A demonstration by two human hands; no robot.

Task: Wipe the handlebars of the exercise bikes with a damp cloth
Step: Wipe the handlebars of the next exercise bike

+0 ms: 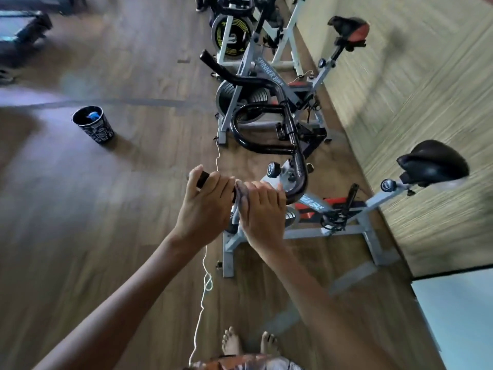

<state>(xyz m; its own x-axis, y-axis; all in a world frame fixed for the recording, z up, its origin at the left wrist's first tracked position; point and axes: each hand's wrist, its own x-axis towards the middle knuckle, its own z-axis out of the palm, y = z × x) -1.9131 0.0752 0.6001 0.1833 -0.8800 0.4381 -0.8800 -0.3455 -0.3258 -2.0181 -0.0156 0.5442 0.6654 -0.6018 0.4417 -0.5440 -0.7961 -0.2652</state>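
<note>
Nearest grey-framed spinner bike [346, 231] stands by the wall; its curved black metal handlebar [300, 166] end sits in the left hand [205, 206] grip, closed; right hand [262, 209] clamps a mostly hidden greyish damp cloth [241, 194] beside it

Handlebars [266, 149]: glossy black. Nearest bike frame [333, 232]: grey, pale blue lettering, red-and-black panel. Its saddle [433, 162]: black. Second saddle [349, 28]: black and red. Far flywheel [232, 36]: black, yellow rings. Cup [93, 126]: dark, white print. Cloth [241, 194]: mottled grey. Floor [106, 209]: brown wood grain.
</note>
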